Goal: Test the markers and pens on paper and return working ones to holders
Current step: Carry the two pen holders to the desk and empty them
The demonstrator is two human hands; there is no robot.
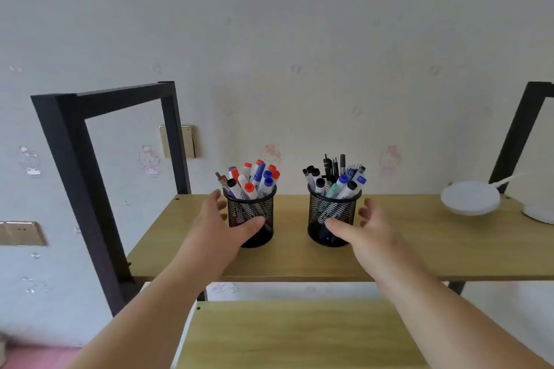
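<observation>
Two mesh holders | left holder: red/blue markers | right holder: black pens

The fingers of the left hand were hidden behind the left mesh holder, so contact with its far side could not be judged. The white lamp base was cut off by the right edge. Marker labels were too blurred to be read.
</observation>
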